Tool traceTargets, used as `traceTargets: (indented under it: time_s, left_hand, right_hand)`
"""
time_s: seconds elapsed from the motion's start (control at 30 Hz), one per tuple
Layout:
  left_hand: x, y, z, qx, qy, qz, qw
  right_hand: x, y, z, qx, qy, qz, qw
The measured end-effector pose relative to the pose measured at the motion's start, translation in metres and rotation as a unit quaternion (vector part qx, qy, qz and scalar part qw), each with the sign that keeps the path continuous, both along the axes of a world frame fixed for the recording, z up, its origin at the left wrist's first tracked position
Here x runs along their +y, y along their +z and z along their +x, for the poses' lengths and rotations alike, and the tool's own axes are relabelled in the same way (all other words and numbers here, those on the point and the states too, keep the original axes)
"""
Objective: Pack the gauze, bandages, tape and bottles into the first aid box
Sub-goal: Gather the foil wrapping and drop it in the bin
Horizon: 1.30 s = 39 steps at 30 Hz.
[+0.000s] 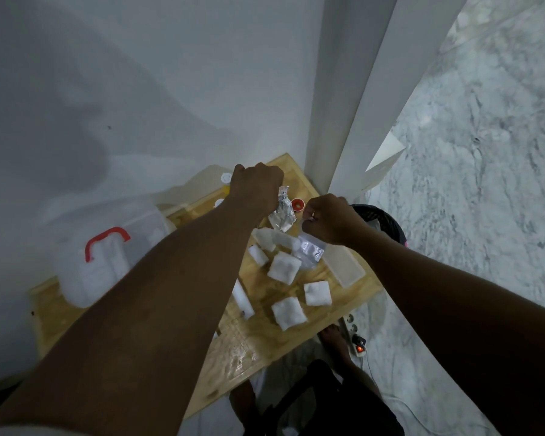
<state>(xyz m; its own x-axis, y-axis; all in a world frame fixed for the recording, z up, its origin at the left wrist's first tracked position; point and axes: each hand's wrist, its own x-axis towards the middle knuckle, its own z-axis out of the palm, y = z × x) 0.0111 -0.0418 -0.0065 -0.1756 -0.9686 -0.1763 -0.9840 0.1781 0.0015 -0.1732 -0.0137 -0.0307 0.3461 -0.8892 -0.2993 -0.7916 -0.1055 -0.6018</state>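
A: Where's the gauze?
B: Loose gauze pads (pixel 288 313) at five o'clock on the surface (pixel 243 350). Left hand (pixel 258 187) grips a crinkled foil wrapper (pixel 282 215); right hand (pixel 328 220) pinches a clear packet (pixel 309 251).
A: Handling?
B: Probably soft, light; pinch edges.

Table (pixel 233 350): pale wood, glossy in places, stood against the wall.
Wall (pixel 139 73): white, plain, with soft grey shadows across it.
Pillar (pixel 353 89): white, rose at the table's far right corner.
Floor (pixel 485 184): grey-white marble pattern, filled the right side.
Basket (pixel 381 221): black mesh, stood on the floor just beside the table's right edge, partly hidden.
Power strip (pixel 353 332): white, lay on the floor near the table's near corner, its switch (pixel 360 349) glowed orange-red.
Cable (pixel 400 401): white, trailed across the floor from the strip.
Foot (pixel 334 338): bare, rested on the floor beside the strip.
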Motion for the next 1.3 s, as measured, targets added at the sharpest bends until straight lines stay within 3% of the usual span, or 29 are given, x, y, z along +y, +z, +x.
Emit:
traceTargets:
  time_s: [0.23,0.43,0.77,1.0,1.3]
  left_hand:
    - [-0.001,0.019,-0.004,0.020,0.003,-0.001,1.000]
    - [-0.004,0.046,-0.014,0.088,-0.003,0.002,0.996]
    - [-0.029,0.092,-0.079,0.141,-0.027,-0.011,0.990]
    - [-0.038,0.050,-0.168,0.133,-0.034,0.022,0.990]
    - [-0.046,-0.111,-0.255,0.086,-0.014,0.173,0.981]
  right_hand:
    - [-0.006,0.032,-0.008,-0.003,-0.022,-0.008,1.000]
    - [-0.014,0.065,-0.026,0.009,-0.031,-0.045,0.998]
    - [-0.034,0.110,-0.102,0.046,-0.105,-0.059,0.992]
    - [-0.024,0.047,-0.181,0.065,-0.244,-0.009,0.968]
    - [-0.013,-0.118,-0.230,-0.010,-0.393,0.114,0.912]
